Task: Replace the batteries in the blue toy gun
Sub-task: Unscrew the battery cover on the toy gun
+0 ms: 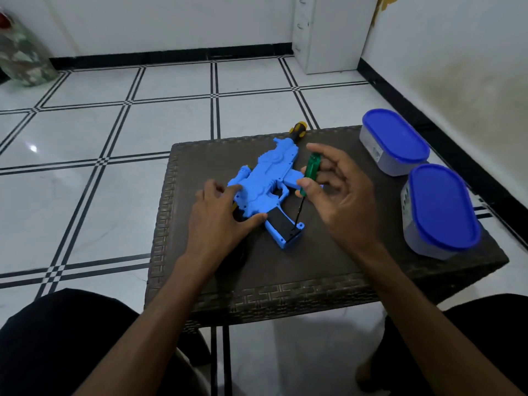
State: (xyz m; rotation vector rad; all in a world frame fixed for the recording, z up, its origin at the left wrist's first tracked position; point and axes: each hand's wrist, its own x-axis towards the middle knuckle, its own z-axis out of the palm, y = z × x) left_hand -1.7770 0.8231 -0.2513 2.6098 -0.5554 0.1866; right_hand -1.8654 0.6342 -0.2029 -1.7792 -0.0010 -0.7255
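Yellow-black screwdriver (297, 130) mostly behind the blue toy gun (265, 184); container (395, 144) label too small to read.

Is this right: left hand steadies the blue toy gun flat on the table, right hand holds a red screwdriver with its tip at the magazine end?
One error: the screwdriver has a green handle, not red, as the head view shows. The rest holds: the left hand rests on the blue toy gun on the table, and the right hand pinches the tool, tip at the magazine end.
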